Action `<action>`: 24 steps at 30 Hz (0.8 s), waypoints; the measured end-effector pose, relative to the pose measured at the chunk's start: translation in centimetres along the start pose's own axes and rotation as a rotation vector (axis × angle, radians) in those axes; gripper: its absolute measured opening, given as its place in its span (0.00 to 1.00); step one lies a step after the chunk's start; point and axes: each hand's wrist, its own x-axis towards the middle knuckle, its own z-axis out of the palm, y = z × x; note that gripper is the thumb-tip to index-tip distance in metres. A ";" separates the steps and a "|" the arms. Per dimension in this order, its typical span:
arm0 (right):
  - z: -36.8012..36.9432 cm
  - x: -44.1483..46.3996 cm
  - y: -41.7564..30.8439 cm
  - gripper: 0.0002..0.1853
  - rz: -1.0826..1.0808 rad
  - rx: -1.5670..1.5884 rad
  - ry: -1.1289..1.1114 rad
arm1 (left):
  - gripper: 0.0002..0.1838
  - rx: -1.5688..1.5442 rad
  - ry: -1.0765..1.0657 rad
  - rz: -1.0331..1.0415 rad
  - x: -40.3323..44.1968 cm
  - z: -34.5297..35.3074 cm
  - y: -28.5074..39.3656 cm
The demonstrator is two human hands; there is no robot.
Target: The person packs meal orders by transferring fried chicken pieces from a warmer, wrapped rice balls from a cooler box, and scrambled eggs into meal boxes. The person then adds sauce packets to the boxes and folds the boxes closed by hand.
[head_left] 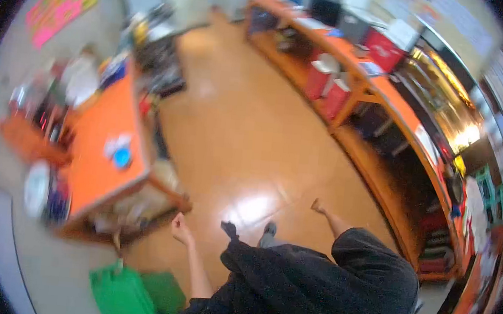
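My left hand [181, 230] hangs beside the corner of an orange-topped table [98, 161], its fingers loosely curled, and I see nothing in them. Away from my body on the other side, my right hand [318, 206] is held low over the tiled floor [236, 126]. Its fingers look partly stretched, with nothing visible in them; motion smears the detail. Nearest to my left hand on that table is a small blue round item [121, 157] with something whitish beside it.
Along the right runs a long orange counter [383, 88] with lower shelves, red boxes [386, 49] and a lit glass display case [443, 84]. A green bin-like object [123, 295] stands at lower left. A dark crate-like item [161, 65] lies beyond the table.
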 end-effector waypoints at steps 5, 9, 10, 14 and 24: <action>-7.9 4.8 7.5 0.10 0.115 0.324 0.133 | 0.15 -0.189 -0.483 0.029 -1.9 29.2 2.9; -17.0 6.2 14.7 0.06 0.324 0.773 0.123 | 0.18 -0.081 -0.820 0.278 -6.3 45.3 4.9; -19.5 7.6 16.8 0.06 0.313 0.811 0.205 | 0.18 -0.079 -0.856 0.275 -6.4 48.3 4.9; -37.3 11.4 24.8 0.06 -0.033 0.765 0.792 | 0.23 -0.054 -0.934 0.101 -4.5 60.6 4.4; -82.9 7.4 46.7 0.15 0.430 0.112 1.578 | 0.18 0.140 -1.173 0.127 -12.0 99.7 10.8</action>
